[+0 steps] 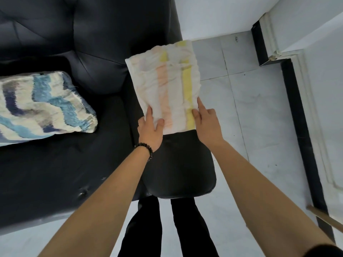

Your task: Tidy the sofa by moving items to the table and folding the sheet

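We see the folded sheet [167, 84] lying flat along the sofa [55, 164] armrest [181, 164], w/ peach and yellow stripes up. Both hands sit at the sheet's near end, apart. Our left hand [150, 129] rests on its near-left corner, fingers mostly straight, thumb on the cloth. Our right hand [207, 121] touches the near-right edge w/ straight fingers by the yellow stripe. A blue-patterned cushion [42, 106] lies on the seat, well left of the sheet.

- sheet [165, 86]: white with pale peach and yellow stripes
- sofa [55, 164]: black
- cushion [40, 106], left: cream with blue, navy and grey zigzag waves
- floor [250, 108]: pale grey tiles
- bracelet [146, 148]: dark beads
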Tool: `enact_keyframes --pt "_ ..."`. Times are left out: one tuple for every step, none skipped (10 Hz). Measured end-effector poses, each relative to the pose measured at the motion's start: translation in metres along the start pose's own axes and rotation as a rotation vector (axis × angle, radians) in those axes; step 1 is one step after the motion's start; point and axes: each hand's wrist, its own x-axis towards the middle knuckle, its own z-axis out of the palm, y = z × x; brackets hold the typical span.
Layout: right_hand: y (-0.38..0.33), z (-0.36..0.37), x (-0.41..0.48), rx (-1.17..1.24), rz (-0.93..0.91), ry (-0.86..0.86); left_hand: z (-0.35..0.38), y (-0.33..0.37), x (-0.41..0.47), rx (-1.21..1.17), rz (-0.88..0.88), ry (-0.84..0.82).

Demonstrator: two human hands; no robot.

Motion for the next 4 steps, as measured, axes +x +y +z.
enact_keyframes --pt "-0.013 -0.006 0.006 -0.078 0.05 -0.04 -0.009 0.007 -0.001 0.038 0.001 -0.001" --pt "-0.028 -0.021 -0.01 -0.136 0.075 -0.037 -0.027 0.02 -0.019 0.054 0.013 0.017" --pt "-0.053 -0.053 -0.052 -0.164 0.039 0.033 -0.052 0.043 -0.061 0.057 0.024 0.046" --pt "-0.082 -0.098 -0.104 -0.127 -0.101 0.121 -0.083 0.074 -0.12 0.081 0.059 0.135"
